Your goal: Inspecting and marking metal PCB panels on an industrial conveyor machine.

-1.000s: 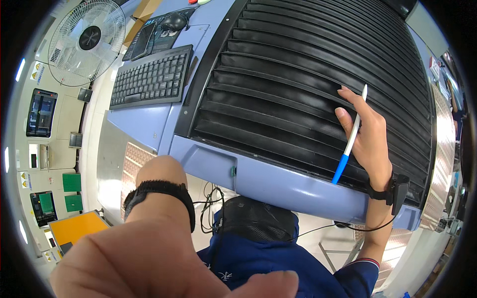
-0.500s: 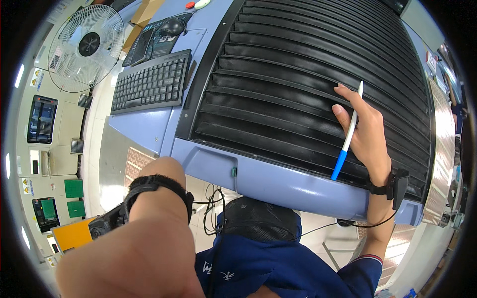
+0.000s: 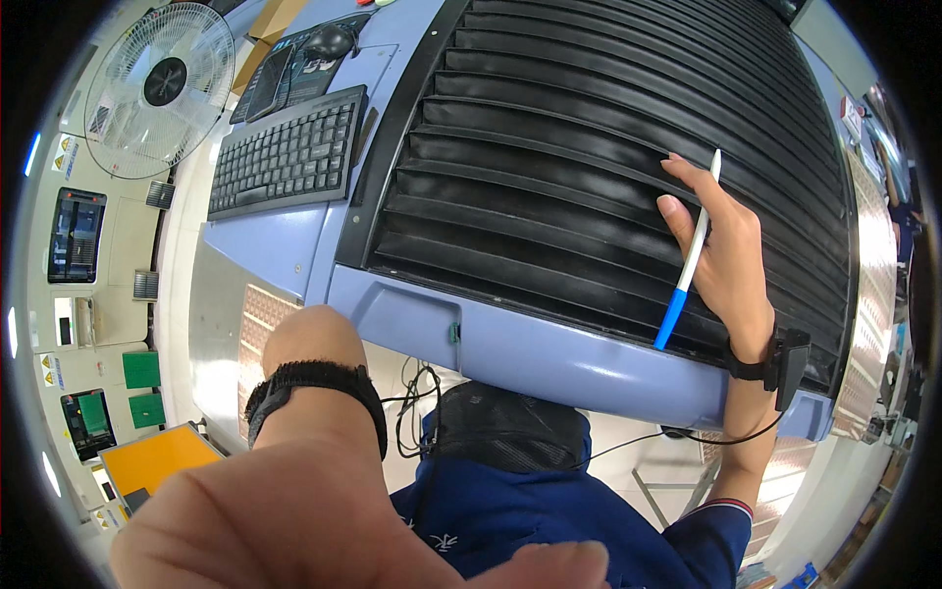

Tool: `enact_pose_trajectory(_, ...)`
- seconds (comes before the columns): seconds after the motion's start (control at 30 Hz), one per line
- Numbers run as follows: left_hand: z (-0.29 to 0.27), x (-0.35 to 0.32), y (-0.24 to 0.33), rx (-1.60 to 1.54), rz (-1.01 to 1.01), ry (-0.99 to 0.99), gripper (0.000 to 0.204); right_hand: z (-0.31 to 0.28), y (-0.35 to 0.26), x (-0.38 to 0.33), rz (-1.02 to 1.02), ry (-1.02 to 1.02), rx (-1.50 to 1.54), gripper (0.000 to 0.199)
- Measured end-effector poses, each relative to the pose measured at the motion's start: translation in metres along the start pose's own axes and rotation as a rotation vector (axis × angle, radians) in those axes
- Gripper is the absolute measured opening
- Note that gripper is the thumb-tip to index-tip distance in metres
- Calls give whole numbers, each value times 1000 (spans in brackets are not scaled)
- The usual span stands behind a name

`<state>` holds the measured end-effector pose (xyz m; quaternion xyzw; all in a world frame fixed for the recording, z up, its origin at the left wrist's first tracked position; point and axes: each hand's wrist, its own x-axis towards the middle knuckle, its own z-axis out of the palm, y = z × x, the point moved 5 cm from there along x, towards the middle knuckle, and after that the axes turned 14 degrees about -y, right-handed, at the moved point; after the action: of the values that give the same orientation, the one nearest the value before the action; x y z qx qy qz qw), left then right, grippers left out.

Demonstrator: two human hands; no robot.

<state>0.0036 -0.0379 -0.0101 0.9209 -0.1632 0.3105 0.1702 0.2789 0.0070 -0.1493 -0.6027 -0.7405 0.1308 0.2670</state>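
White-and-blue slender pen [image 3: 692,253]: I saw it lying aslant in the right hand, straight and narrow.
Pen's upper end: white, tapering to a tip that stuck out beyond the forefinger.
Pen's barrel: plain white along most of its length, with a clean change to solid bright blue toward the person.
Pen's place: above the black, ridged bellows cover [image 3: 549,167], its blue end by the smooth pale-blue front edge [image 3: 589,368]; I could not tell whether it touched either.
Bare right hand [image 3: 731,245]: loosely curled around the pen, thumb and forefinger tips apart; I could not make out which fingers gripped it.
Right wrist: a black strap with a black box-shaped device [image 3: 788,368], a thin dark cable running from it.
Bare left hand [image 3: 260,520]: very near my camera and cut off by the lower edge; I could not tell whether it was spread or pressed together.
Left forearm: wrapped in a fuzzy black band [image 3: 319,381].
Keyboard side: a black rectangular keyboard [image 3: 289,152] sat left of the bellows cover, a black rounded mouse [image 3: 331,41] beyond it.
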Motion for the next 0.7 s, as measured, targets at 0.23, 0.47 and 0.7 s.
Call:
enact_pose_trajectory(0.23, -3, 1, 1, 22, 11, 11, 11, -5, 2, 0, 16, -1, -1, 33)
enact_pose_trajectory(0.47, 3, 4, 1, 25, 18, 6, 11, -6, 4, -1, -2, 34, -6, 33)
enact_pose_trajectory(0.7, 8, -5, 12, 49, -3, 28, 11, -5, -1, 3, 12, 29, -2, 32)
